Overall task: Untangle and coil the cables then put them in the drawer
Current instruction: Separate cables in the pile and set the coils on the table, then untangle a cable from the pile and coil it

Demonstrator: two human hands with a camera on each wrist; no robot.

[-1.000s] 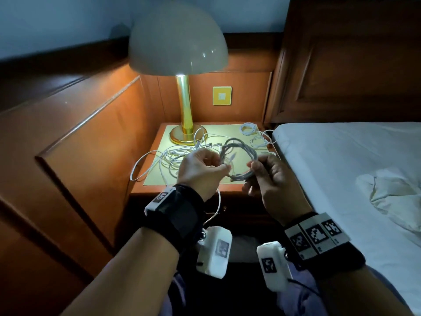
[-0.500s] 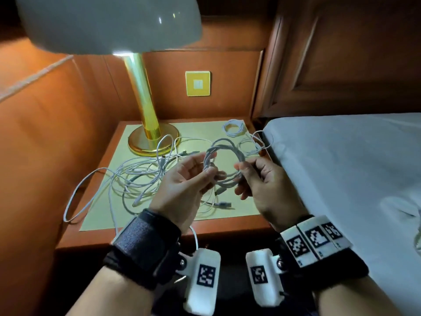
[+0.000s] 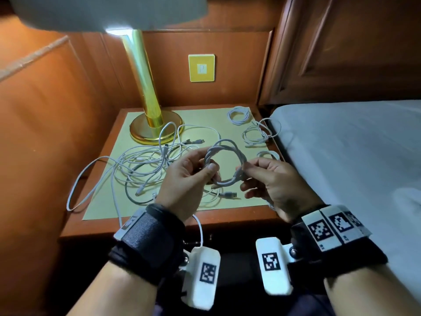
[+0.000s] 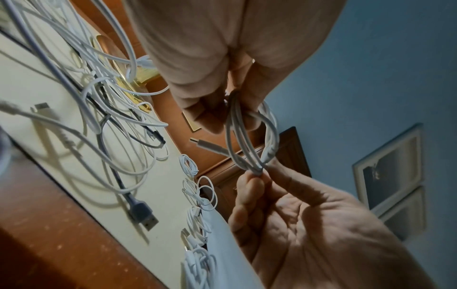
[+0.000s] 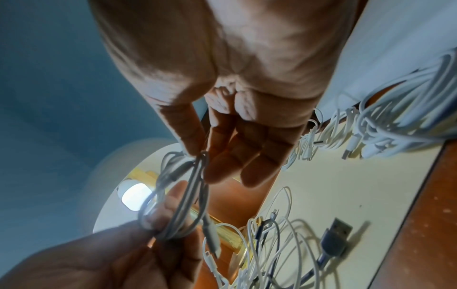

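A small coil of white cable (image 3: 224, 161) hangs in the air over the nightstand, held by both hands. My left hand (image 3: 208, 166) pinches its left side between thumb and fingers (image 4: 205, 115). My right hand (image 3: 244, 171) pinches its right side with thumb and forefinger (image 5: 190, 140), the other fingers straight. One connector (image 4: 197, 141) sticks out of the coil. A loose tangle of white and grey cables (image 3: 145, 166) lies on the nightstand mat, left of and beneath the hands. Three coiled white cables (image 3: 239, 115) (image 3: 256, 135) (image 3: 268, 154) lie along the mat's right edge.
A brass lamp (image 3: 156, 127) stands at the back left of the nightstand (image 3: 227, 218), its shade overhead. One cable loop (image 3: 75, 192) hangs over the left edge. The bed (image 3: 353, 156) adjoins on the right, wood panelling on the left. The dark drawer front (image 3: 218, 236) is below the top.
The view has closed in on the nightstand. Both hands, still holding the coil, have come forward and lie over the mat's front half. The grips look the same.
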